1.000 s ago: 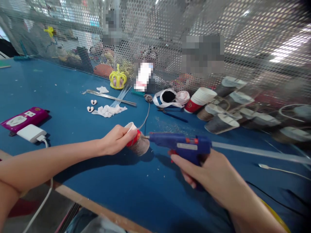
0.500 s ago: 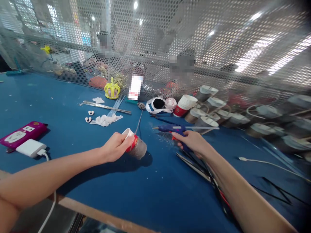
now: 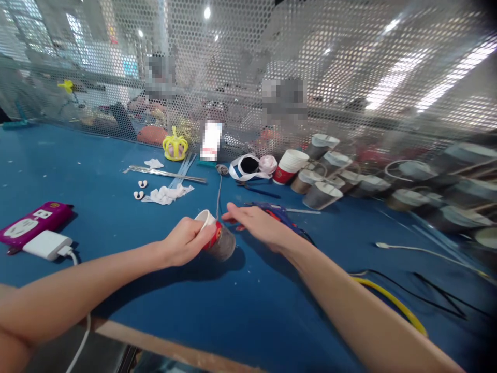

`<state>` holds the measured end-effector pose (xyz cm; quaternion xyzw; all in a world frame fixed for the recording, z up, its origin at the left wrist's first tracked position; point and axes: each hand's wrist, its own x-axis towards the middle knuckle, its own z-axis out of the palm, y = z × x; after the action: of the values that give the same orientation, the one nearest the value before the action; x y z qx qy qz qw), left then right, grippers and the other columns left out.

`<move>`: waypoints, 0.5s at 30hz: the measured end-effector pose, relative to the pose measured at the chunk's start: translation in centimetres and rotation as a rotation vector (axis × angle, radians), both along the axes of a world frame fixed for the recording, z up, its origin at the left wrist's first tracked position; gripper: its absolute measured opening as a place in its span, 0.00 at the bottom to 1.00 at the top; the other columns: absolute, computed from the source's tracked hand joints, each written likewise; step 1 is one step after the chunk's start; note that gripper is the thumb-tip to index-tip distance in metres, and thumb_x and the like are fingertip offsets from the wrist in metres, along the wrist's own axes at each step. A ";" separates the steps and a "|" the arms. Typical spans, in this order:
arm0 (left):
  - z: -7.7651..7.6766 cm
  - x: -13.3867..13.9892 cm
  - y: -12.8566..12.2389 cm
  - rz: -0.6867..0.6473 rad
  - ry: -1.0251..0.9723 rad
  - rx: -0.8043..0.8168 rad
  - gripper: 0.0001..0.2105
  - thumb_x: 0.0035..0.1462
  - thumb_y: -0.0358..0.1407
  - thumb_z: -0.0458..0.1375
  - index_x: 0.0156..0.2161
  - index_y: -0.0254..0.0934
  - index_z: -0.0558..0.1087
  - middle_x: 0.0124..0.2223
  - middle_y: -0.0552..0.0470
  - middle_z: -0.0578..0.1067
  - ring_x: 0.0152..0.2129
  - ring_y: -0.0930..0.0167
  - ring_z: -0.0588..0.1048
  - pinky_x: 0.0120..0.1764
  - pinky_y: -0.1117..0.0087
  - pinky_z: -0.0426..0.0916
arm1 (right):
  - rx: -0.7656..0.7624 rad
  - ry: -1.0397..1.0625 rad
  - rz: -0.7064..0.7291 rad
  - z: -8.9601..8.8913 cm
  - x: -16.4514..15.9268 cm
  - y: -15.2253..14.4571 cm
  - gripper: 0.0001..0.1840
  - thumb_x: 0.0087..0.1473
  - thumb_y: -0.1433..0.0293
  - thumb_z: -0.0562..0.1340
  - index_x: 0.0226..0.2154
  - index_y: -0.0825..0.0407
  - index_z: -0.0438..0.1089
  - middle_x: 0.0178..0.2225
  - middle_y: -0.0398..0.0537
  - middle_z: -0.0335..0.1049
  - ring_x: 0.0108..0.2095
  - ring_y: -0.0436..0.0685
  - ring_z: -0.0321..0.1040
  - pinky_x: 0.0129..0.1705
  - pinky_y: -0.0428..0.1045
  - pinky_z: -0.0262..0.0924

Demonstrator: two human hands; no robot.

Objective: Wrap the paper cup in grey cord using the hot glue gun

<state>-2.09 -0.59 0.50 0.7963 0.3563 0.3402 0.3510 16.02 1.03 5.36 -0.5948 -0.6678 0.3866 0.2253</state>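
Observation:
My left hand (image 3: 189, 239) is closed on a red and white paper cup (image 3: 222, 243), tilted on its side above the table. Grey cord is wrapped round the cup's lower part, and a strand of grey cord (image 3: 219, 194) runs from it back to a small ball of cord (image 3: 222, 169). Reaching in from the right, my right hand (image 3: 252, 223) is empty, its fingers stretched out beside the cup near the strand. Behind that hand a blue glue gun (image 3: 277, 212) lies on the table, partly hidden, with a clear glue stick projecting from its rear.
At the right stand several cord-wrapped cups (image 3: 322, 194) and a stack of paper cups (image 3: 290, 167). Pliers (image 3: 258, 190), white ribbon (image 3: 236, 171) and crumpled tissue (image 3: 166, 194) lie farther back. A purple power bank-like case (image 3: 50, 215) is at left. A perforated screen (image 3: 233, 67) closes the back.
My right hand has let go of the glue gun, leaving it on the table, and moved left towards the cup. The left hand still holds the cup in nearly the same place.

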 end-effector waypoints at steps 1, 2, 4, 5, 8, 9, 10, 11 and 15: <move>0.1 0.0 0.0 -0.017 -0.001 0.014 0.19 0.57 0.39 0.40 0.17 0.34 0.53 0.18 0.58 0.51 0.17 0.79 0.51 0.21 0.76 0.48 | -0.032 0.074 0.034 -0.3 -0.9 -0.2 0.24 0.50 0.53 0.50 0.26 0.53 0.72 0.33 0.49 0.73 0.35 0.53 0.68 0.35 0.47 0.59; 0.1 0.0 -0.1 -0.032 0.000 0.030 0.19 0.57 0.38 0.40 0.17 0.34 0.53 0.18 0.58 0.52 0.16 0.79 0.51 0.21 0.76 0.49 | -0.075 0.205 0.052 -0.5 -1.6 -0.3 0.23 0.50 0.54 0.52 0.26 0.53 0.72 0.32 0.49 0.73 0.35 0.52 0.67 0.36 0.46 0.59; 0.2 -0.1 -0.1 -0.057 0.012 0.053 0.18 0.57 0.37 0.40 0.17 0.34 0.53 0.17 0.58 0.52 0.16 0.79 0.51 0.21 0.76 0.49 | -0.150 0.479 0.027 -1.1 -2.4 -0.5 0.17 0.45 0.57 0.59 0.25 0.54 0.71 0.29 0.47 0.72 0.32 0.51 0.66 0.35 0.46 0.59; 0.3 -0.1 -0.1 -0.068 0.023 0.066 0.18 0.57 0.36 0.40 0.17 0.34 0.53 0.17 0.58 0.53 0.16 0.79 0.52 0.21 0.75 0.50 | -0.174 0.583 0.001 -1.2 -2.6 -0.6 0.14 0.41 0.59 0.62 0.25 0.54 0.71 0.27 0.45 0.71 0.29 0.50 0.66 0.34 0.46 0.59; 0.4 -0.1 -0.3 -0.108 0.056 0.107 0.17 0.57 0.35 0.40 0.18 0.34 0.54 0.17 0.58 0.55 0.16 0.79 0.53 0.21 0.75 0.51 | -0.181 0.667 -0.050 -1.5 -2.5 -0.9 0.13 0.35 0.63 0.66 0.25 0.53 0.70 0.25 0.41 0.69 0.26 0.47 0.63 0.31 0.45 0.58; 0.5 -0.1 -0.3 -0.124 0.064 0.127 0.17 0.57 0.34 0.40 0.18 0.34 0.55 0.17 0.57 0.56 0.16 0.79 0.54 0.22 0.75 0.51 | -0.176 0.676 -0.060 -1.5 -2.5 -1.1 0.13 0.35 0.63 0.66 0.25 0.54 0.70 0.25 0.41 0.68 0.26 0.47 0.63 0.31 0.45 0.58; 0.5 -0.1 -0.4 -0.141 0.069 0.148 0.17 0.57 0.34 0.40 0.18 0.34 0.55 0.18 0.57 0.57 0.16 0.79 0.54 0.22 0.75 0.52 | -0.170 0.683 -0.070 -1.5 -2.4 -1.3 0.13 0.36 0.62 0.66 0.25 0.54 0.69 0.26 0.42 0.68 0.26 0.47 0.62 0.31 0.45 0.57; 0.6 -0.1 -0.4 -0.154 0.075 0.164 0.17 0.57 0.33 0.40 0.18 0.34 0.55 0.18 0.57 0.57 0.16 0.79 0.54 0.22 0.75 0.52 | -0.163 0.689 -0.077 -1.5 -2.4 -1.5 0.14 0.36 0.62 0.66 0.25 0.54 0.69 0.25 0.42 0.68 0.26 0.47 0.62 0.31 0.45 0.57; 0.6 0.1 -0.4 -0.171 0.099 0.168 0.16 0.56 0.32 0.40 0.18 0.34 0.56 0.18 0.57 0.58 0.16 0.79 0.55 0.22 0.76 0.54 | -0.152 0.686 -0.087 -1.4 -2.5 -2.2 0.13 0.37 0.61 0.65 0.24 0.54 0.68 0.23 0.40 0.66 0.24 0.46 0.60 0.30 0.45 0.56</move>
<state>-2.04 -1.04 1.07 0.8662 0.2743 0.2981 0.2927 13.53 -1.16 3.99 -0.4733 -0.4965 0.6025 0.4081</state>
